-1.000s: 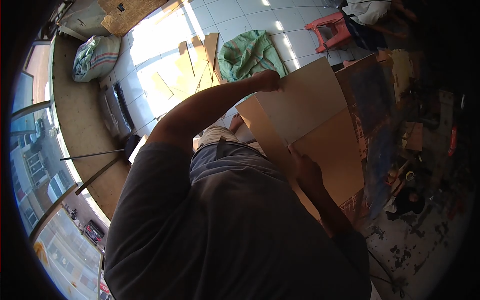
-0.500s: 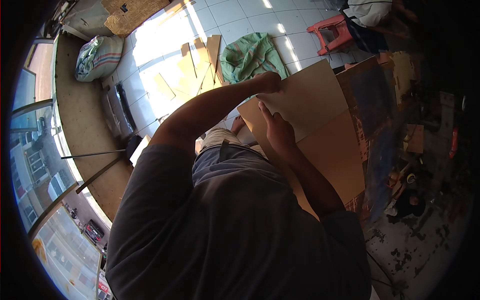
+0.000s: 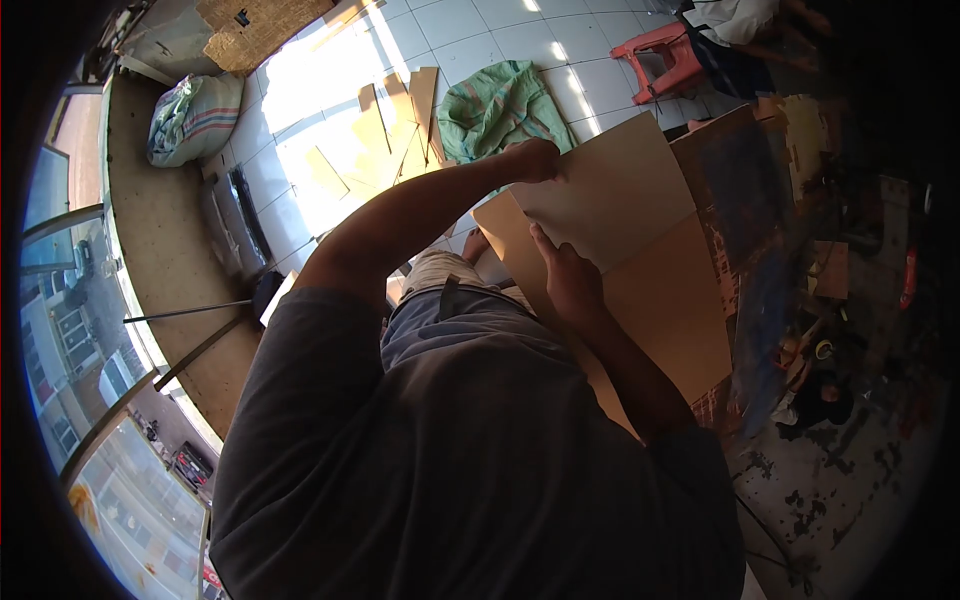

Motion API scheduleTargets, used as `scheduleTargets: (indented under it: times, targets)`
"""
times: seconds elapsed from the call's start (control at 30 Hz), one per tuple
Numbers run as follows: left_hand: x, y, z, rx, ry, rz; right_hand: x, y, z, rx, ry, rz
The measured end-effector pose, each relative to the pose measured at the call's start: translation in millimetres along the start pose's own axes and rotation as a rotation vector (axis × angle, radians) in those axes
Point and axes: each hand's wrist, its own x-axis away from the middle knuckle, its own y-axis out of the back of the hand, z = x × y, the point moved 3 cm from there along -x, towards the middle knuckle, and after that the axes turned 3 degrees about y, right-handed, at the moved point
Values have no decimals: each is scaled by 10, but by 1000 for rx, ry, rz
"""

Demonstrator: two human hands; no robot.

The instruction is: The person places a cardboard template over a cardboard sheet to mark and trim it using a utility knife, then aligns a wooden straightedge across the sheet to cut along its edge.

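While the left hand [image 3: 533,160] is closed on the far edge of the big board [image 3: 625,185], near its left corner, the right hand [image 3: 575,285] points one finger along the board's left side. Its other fingers are curled, and I cannot tell if they hold something. The board lies just right of the green sack [image 3: 505,112]. Since the last picture, the right hand has slid back a little to the near side; the left hand has kept its grip.

Green sack [image 3: 500,110], red stool [image 3: 667,63].
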Motion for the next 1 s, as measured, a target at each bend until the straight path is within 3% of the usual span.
scheduleTargets:
  times: [0.33, 0.5, 0.53, 0.6, 0.67, 0.7, 0.77, 0.83, 0.87, 0.93, 1.0]
  targets:
    - [-5, -13, 50, 36, -109, -68, 1211, -169, -429, 33, -138, 199]
    - [69, 39, 58, 111, -190, -103, 1285, -118, -510, 21, -258, 304]
    - [87, 17, 106, 168, -176, -146, 1317, -109, -572, -182, -195, 31]
    - [124, -43, 181, 266, -134, -182, 1459, -150, -647, -376, -184, -279]
    - [222, -71, 109, 373, -88, -282, 1744, -203, -791, -429, -572, -391]
    - [295, -99, 57, 445, -135, -332, 1900, -306, -875, -419, -639, -426]
    - [226, -269, 176, 584, -206, -399, 2303, -765, -1119, -531, -994, -352]
    - [351, -220, 41, 571, -68, -380, 2776, -1313, -1231, -519, -1170, -514]
    - [429, -140, -88, 630, -132, -366, 2999, -1466, -1209, -507, -1280, -638]
    - [380, -149, -126, 740, -245, -355, 3298, -1529, -1061, -389, -1439, -622]
    - [308, -111, -188, 625, -182, -299, 3629, -1613, -952, -273, -1609, -590]
